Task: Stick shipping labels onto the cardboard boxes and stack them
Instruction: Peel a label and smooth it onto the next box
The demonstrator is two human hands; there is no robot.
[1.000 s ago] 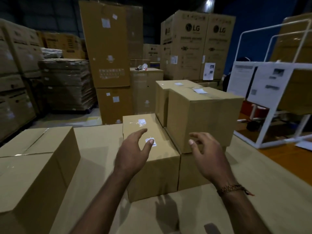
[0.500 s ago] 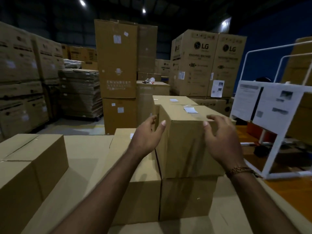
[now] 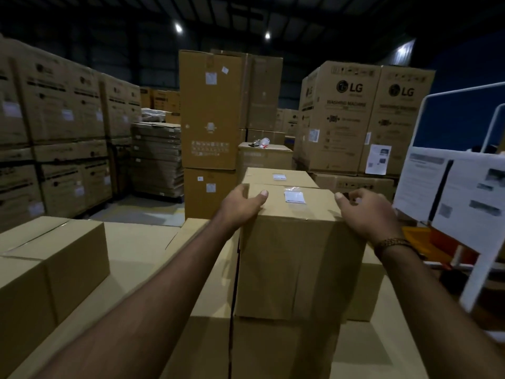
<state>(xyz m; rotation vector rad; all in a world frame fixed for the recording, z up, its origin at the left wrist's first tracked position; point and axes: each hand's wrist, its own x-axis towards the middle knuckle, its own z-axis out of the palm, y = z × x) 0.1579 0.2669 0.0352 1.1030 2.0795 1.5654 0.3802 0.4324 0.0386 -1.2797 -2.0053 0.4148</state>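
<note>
Both hands (image 3: 240, 206) (image 3: 366, 214) clasping box (image 3: 297, 258) corners

warehouse | tall stacked appliance cartons (image 3: 341, 116) | high dark roof lamps (image 3: 178, 28)

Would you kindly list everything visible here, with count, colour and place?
top box: one, brown, centre, on a stack, held at both upper corners
shipping label: one, white, on its lid
rear box: one, brown, just behind, labelled
side box: one, brown, left
LG cartons: two, brown, back right
white frame: one, right, papers attached
left hand: grips left corner
right hand: grips right corner
</note>
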